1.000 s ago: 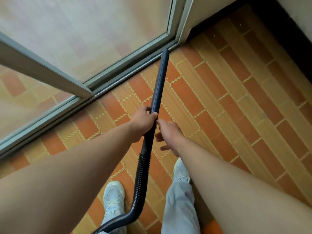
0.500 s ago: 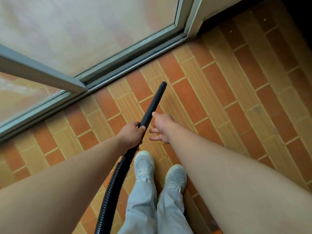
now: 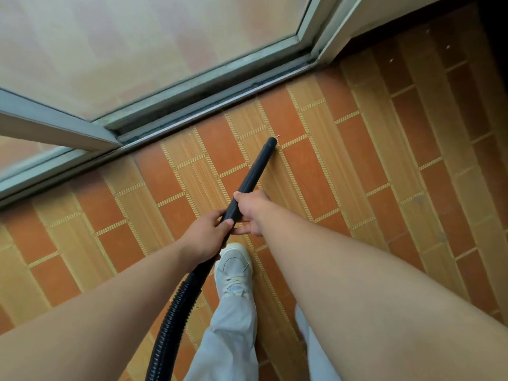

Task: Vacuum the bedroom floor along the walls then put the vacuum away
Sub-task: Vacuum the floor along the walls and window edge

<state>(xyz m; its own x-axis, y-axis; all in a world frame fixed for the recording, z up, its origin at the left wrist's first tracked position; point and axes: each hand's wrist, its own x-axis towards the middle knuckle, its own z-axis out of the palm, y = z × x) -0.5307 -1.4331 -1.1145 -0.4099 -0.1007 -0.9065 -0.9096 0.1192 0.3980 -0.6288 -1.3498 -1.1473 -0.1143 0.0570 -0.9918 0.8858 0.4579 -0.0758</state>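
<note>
The ribbed hose (image 3: 170,320) runs off the bottom edge — right forearm (image 3: 357,284) hides most of one trouser leg (image 3: 313,350).

Bare forearms (image 3: 357,292), pale grey trousers (image 3: 231,334), 1 white laced sneaker (image 3: 234,270).

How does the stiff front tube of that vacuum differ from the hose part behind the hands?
The tube is smooth and straight; the hose is ribbed and bends. The tube slants forward and down toward the tiled floor; the hose trails back beside the person's leg and out of view. The left hand and right hand both grip the tube, neither the hose. Both parts are dark and joined end to end.
</note>
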